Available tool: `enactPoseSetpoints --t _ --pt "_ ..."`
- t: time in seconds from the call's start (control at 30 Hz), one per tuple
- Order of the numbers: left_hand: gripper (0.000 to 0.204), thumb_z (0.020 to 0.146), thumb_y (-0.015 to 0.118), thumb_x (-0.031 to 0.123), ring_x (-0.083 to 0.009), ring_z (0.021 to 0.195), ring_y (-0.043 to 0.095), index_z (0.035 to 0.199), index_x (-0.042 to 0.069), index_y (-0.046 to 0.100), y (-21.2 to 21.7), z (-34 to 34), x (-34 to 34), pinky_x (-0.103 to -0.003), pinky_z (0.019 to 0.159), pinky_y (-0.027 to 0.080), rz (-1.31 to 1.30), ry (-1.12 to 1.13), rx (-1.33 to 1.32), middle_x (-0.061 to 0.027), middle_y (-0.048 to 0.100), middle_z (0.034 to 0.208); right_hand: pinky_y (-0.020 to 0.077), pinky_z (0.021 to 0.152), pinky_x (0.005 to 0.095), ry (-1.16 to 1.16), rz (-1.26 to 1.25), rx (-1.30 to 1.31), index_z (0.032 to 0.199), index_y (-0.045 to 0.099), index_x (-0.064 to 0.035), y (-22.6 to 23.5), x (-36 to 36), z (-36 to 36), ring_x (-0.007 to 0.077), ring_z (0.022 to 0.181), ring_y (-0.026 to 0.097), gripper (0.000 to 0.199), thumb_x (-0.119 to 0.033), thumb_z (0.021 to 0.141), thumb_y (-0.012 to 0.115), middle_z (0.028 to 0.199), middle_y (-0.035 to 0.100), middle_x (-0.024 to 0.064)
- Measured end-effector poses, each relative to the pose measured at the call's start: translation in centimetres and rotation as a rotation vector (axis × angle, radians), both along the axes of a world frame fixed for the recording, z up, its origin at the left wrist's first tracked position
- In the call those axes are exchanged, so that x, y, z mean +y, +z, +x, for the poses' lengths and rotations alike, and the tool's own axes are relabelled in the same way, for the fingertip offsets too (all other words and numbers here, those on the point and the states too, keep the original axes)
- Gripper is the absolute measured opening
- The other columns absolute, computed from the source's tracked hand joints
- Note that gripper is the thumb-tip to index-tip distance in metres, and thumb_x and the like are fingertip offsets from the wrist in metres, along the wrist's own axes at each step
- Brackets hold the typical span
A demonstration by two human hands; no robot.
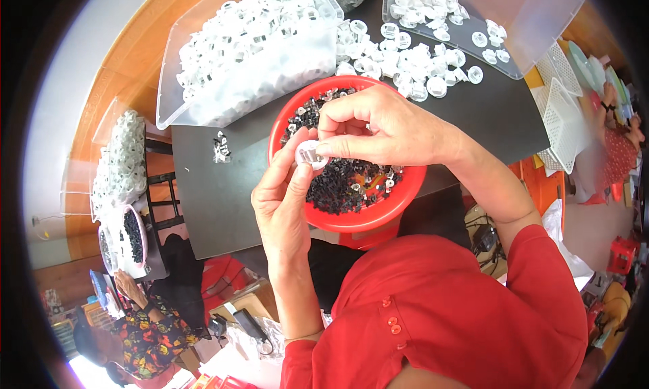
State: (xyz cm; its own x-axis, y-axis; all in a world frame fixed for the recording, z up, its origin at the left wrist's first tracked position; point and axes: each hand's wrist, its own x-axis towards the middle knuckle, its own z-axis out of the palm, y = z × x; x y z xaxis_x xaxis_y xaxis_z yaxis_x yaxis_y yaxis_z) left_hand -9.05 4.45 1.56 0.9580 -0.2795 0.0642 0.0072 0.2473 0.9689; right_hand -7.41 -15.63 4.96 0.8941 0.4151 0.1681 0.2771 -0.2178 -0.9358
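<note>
Between the thumb and fingers of my left hand is a round white plastic cap with a small metallic piece at its middle. My right hand pinches at the cap's right edge, its thumb lying on the face; whether its curled fingers hold a small part is hidden. Both hands are over a red basin that contains many small black and metal parts. Behind the basin, many loose white caps lie on the dark table.
A clear bin heaped with white pieces stands at the back left, and another clear bin at the back right. A small pile of black parts lies on the dark table. A co-worker sits at left; white baskets stand right.
</note>
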Motion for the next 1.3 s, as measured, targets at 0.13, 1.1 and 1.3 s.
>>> enactPoseSetpoints --t 0.13,1.1,1.3 --pt "0.042 0.092 0.06 0.006 -0.0224 0.115 0.057 0.131 -0.006 0.05 -0.9 -0.6 0.1 -0.038 0.099 0.048 -0.12 0.054 0.073 -0.0155 0.058 0.126 0.0469 0.064 0.0294 -0.152 0.065 -0.136 0.088 0.064 0.0023 -1.3 0.0 0.0 0.0143 0.067 0.058 0.025 -0.022 0.087 0.067 0.072 0.064 0.0081" --pt "0.043 0.095 0.059 0.02 -0.0216 0.093 0.064 0.128 -0.006 0.05 -3.2 -1.6 1.8 -0.035 0.089 0.051 -0.274 0.05 0.226 -0.0126 0.061 0.112 0.0509 0.064 0.0416 -0.294 -0.653 -0.396 0.085 0.062 -0.0037 -4.0 -1.9 -5.0 0.0325 0.074 0.062 0.008 -0.006 0.078 0.064 0.083 0.058 0.0107" --pt "0.044 0.096 0.058 0.021 -0.0212 0.094 0.063 0.128 -0.006 0.049 -3.0 -1.7 1.4 -0.034 0.089 0.051 -0.257 0.062 0.234 -0.0119 0.061 0.109 0.0423 0.064 0.0361 -0.338 -0.835 -0.46 0.087 0.063 -0.0086 -5.5 -2.9 -5.0 0.0251 0.07 0.055 0.007 -0.007 0.081 0.063 0.082 0.055 0.0049"
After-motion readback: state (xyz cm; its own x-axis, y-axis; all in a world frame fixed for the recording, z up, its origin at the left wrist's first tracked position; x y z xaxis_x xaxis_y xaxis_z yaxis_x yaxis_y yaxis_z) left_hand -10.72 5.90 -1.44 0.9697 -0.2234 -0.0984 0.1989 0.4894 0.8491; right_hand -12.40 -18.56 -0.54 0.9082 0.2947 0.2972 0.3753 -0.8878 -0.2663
